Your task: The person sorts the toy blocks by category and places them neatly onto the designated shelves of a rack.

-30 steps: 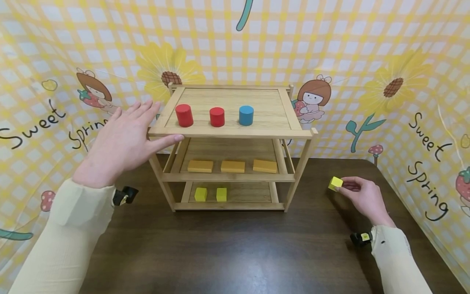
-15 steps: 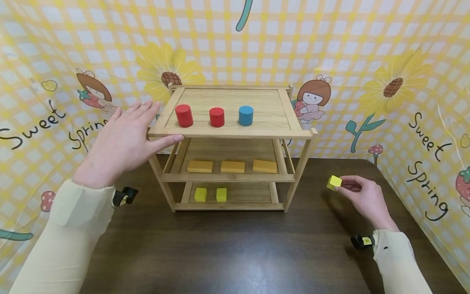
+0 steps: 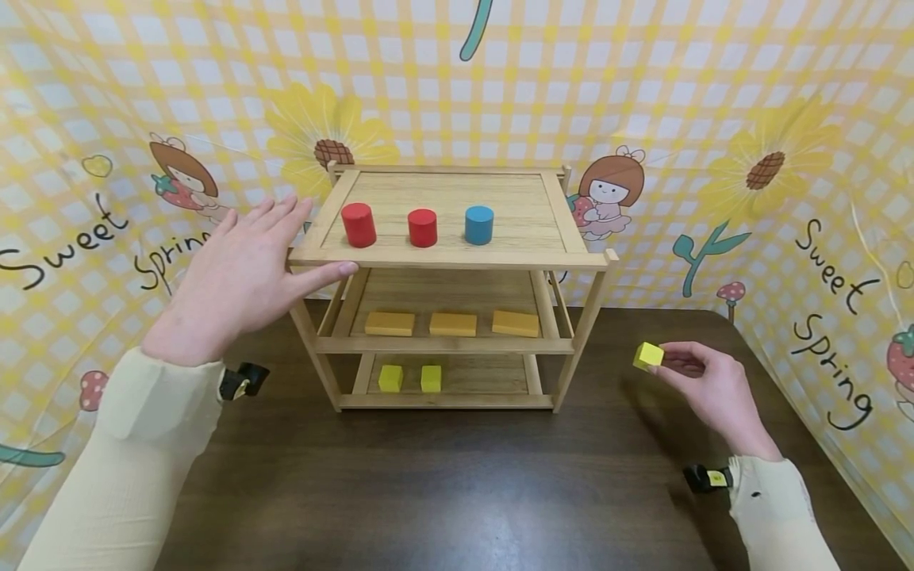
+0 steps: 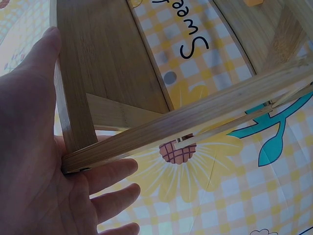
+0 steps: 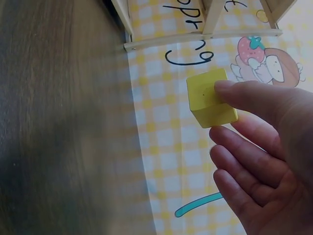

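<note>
My right hand [image 3: 710, 388] pinches a yellow cube [image 3: 648, 356] between thumb and fingers, above the table to the right of a three-tier wooden shelf [image 3: 450, 258]. In the right wrist view the thumb lies on one face of the yellow cube [image 5: 208, 98], and the other fingers are loosely bent below. My left hand [image 3: 236, 274] rests at the shelf's top left front corner, fingers stretched out and the thumb along the front edge. The left wrist view shows the corner of the wooden frame [image 4: 78, 156] against the palm, between the thumb and the extended fingers.
Two red cylinders [image 3: 359, 225] and a blue cylinder [image 3: 479, 225] stand on the top tier. Three orange blocks [image 3: 453, 324] lie on the middle tier. Two yellow cubes [image 3: 390, 378] sit on the bottom tier. A checked cloth [image 3: 457, 95] hangs around the dark table [image 3: 428, 492].
My right hand, with the yellow cube, has drifted slightly left, while its wrist has shifted a little right and toward me. The left hand and shelf stay put.
</note>
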Tool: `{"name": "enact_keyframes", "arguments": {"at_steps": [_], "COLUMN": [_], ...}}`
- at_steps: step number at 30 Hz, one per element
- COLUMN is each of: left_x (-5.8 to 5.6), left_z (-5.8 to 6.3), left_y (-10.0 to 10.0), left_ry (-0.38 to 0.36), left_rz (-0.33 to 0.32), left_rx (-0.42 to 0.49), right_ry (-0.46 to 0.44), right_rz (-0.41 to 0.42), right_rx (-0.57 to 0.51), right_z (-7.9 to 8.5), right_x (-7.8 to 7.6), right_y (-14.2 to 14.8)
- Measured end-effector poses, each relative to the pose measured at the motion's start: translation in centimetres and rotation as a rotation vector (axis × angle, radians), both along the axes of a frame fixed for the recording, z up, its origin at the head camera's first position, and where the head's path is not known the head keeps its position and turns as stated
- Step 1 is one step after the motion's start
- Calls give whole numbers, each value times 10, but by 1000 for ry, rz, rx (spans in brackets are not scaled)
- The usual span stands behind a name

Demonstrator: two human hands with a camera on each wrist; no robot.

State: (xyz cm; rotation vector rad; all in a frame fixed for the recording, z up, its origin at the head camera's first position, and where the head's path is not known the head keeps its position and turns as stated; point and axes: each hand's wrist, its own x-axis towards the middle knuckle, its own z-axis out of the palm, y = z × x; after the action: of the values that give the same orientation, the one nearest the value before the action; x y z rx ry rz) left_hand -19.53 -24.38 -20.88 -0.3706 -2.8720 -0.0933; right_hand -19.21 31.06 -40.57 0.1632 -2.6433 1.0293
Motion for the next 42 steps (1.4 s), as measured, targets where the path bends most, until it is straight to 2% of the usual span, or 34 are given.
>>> {"name": "enact_keyframes", "arguments": {"at_steps": [9,24,42], "left_x": [0,0,0], "left_z": [0,1,0], "left_y": [-1,-1,0], "left_ry": [-1,6,-4], "left_rz": [-3,-7,-6], "left_rx": [4,2,4], "right_ry": [62,122,247], "right_rz": [16,-7,28], "right_rx": [13,29,25], "right_z": [6,32,51], "right_x": [7,26,50], "right_y": [-7,-20,-44]}}
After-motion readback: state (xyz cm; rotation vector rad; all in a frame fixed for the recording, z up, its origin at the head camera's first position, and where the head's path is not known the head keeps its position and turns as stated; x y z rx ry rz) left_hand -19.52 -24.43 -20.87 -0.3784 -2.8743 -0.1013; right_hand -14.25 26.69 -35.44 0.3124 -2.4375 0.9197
